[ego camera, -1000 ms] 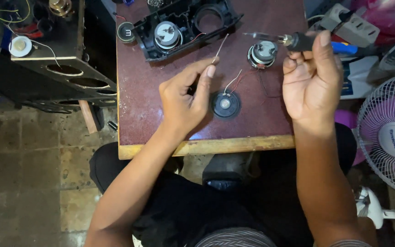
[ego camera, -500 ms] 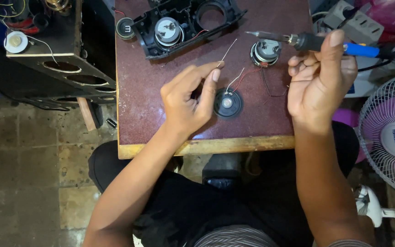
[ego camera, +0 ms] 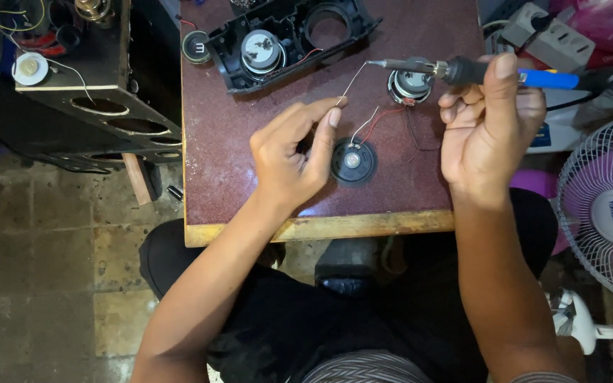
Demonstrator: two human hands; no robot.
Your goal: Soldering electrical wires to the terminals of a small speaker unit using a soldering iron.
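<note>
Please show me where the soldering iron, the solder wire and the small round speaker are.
soldering iron (ego camera: pixel 462 71), head view, dark grip section
solder wire (ego camera: pixel 353 80), head view, middle of strand
small round speaker (ego camera: pixel 353 161), head view, centre

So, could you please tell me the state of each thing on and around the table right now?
left hand: pinching a thin solder wire, raised above the table
right hand: gripping the soldering iron, tip meeting the wire's end
small black speaker: lying flat, red and pale leads attached
black housing: open, one speaker fitted, one hole vacant
pink fan: blades look still
</note>
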